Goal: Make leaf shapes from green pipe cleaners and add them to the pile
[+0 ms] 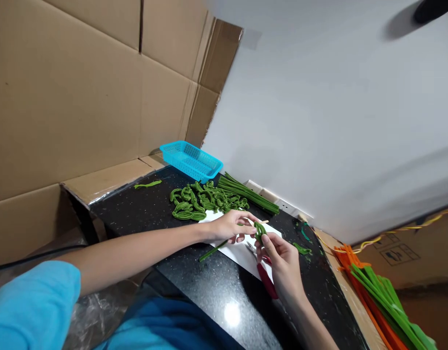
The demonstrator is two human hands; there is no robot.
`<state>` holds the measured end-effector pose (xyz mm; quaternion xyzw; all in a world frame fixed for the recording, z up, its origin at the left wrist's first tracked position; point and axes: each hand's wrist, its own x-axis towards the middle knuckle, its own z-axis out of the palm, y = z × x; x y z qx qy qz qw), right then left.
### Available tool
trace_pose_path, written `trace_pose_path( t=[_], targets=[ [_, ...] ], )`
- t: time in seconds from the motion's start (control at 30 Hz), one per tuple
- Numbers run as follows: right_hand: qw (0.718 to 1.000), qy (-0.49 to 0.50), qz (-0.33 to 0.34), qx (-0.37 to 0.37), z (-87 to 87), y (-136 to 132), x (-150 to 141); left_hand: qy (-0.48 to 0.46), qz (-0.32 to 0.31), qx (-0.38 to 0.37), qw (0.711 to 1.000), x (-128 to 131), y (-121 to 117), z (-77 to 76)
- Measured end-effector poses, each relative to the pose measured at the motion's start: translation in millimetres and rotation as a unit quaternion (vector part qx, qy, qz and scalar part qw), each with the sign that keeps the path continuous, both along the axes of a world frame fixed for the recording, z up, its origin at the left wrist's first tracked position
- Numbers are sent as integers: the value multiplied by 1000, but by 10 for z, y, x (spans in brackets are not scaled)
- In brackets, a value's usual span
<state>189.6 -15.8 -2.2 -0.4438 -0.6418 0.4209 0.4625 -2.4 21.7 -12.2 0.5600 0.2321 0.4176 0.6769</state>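
Between my two hands is a green pipe cleaner (259, 232) bent into narrow loops. My right hand (281, 255) pinches the looped part between thumb and fingers. My left hand (234, 226) is closed on the same piece from the other side, and a straight green tail (212, 251) sticks out below it towards the table's front. Under the hands lies a white sheet (233, 250). A cutting tool with red handles (267, 281) rests on it, partly hidden by my right hand. Just beyond, many looped green pipe cleaners (189, 201) lie in a pile.
A bundle of straight green stems (248, 193) lies along the wall by the sockets (284, 206). A blue mesh basket (191, 160) stands at the black table's (132, 209) back corner. Orange (366, 296) and bright green strips (391, 301) hang to the right. Cardboard (100, 97) walls the left.
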Motion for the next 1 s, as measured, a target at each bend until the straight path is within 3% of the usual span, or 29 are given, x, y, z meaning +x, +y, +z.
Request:
trace_pose_path(
  t=[0.27,0.6,0.9,1.0],
  targets=[
    [999,-41,19,6,6,20,35,6,11,0,1000,1,-8,-7],
    [997,55,-37,46,30,88,55,45,106,23,993,9,96,-38],
    [998,59,-9,23,64,64,63,68,67,40,995,54,73,-88],
    [999,29,-28,34,36,97,103,44,119,37,991,32,98,-37]
  ],
)
